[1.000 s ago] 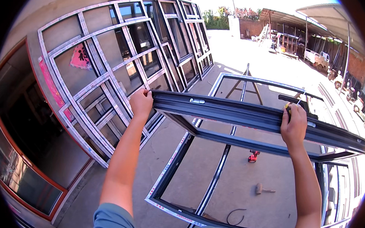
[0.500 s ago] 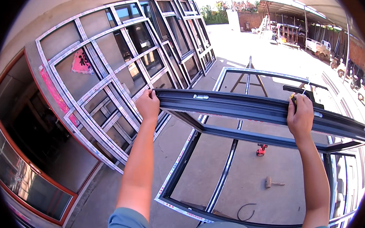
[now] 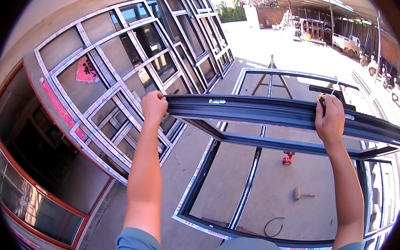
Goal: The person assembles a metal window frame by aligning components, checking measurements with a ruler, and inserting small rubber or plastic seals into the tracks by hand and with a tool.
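Note:
A dark grey metal window sash [image 3: 254, 111] stands on edge across the middle of the view, its long upper bar sloping down to the right. At its left end, my left hand [image 3: 154, 106] is closed round the corner. My right hand [image 3: 330, 119] is closed against the bar further right. It holds what looks like a screwdriver [image 3: 321, 100] with a yellow and black handle, its thin shaft pointing up and away. Small silver latch fittings [image 3: 217, 101] sit in the bar's groove. Beneath lies a larger frame [image 3: 198, 173] edged with white protective film.
A trestle [image 3: 272, 77] supports the far frame part. On the concrete floor below lie a red power drill [image 3: 287, 158], a mallet [image 3: 297, 193] and a bent black strip [image 3: 267, 228]. Several taped window frames [image 3: 115, 89] lean on the left wall, beside a red-framed doorway [image 3: 76, 242].
The view has shifted slightly. My left hand and the sash's left end sit a little further left and higher in the picture; both hands keep their holds.

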Available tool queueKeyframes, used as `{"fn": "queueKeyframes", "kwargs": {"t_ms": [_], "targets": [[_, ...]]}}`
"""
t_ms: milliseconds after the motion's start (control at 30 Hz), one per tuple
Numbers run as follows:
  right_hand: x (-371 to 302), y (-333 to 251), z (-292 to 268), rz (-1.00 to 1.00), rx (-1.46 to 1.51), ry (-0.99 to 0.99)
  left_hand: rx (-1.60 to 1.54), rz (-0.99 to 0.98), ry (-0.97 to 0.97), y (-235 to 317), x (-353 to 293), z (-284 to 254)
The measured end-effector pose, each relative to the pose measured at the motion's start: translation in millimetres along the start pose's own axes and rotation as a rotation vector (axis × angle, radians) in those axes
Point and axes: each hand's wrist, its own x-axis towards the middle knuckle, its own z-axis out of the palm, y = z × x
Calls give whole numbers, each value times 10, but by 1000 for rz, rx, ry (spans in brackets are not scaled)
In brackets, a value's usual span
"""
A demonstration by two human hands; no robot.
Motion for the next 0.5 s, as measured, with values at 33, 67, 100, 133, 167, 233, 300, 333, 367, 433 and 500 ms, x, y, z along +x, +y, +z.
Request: {"fn": "queueKeyframes", "kwargs": {"t_ms": [33,67,100,133,167,233,300,333,367,433,500], "targets": [[-3,-12,9,-2,4,7,28,26,-5,6,19,-8],[-4,-12,19,0,-1,3,56,51,-10,12,38,-12],[-2,-10,30,2,-6,0,83,77,-15,11,52,-1],[-8,-9,39,4,-6,-5,72,68,2,12,35,13],[-3,-6,47,11,-7,2,60,59,19,27,9,40],[17,-3,56,23,-9,20,23,35,59,34,-67,93],[-7,-6,58,29,-14,14,-28,6,106,-3,-172,184],[2,-1,54,24,-8,13,-48,14,146,-10,-224,235],[11,3,48,20,-4,12,-174,-25,180,-37,-264,291],[-6,1,31,32,8,-3,-435,-103,247,-106,-310,473],[-3,-20,50,16,32,7,-1003,-452,-49,-375,-250,590]]}}
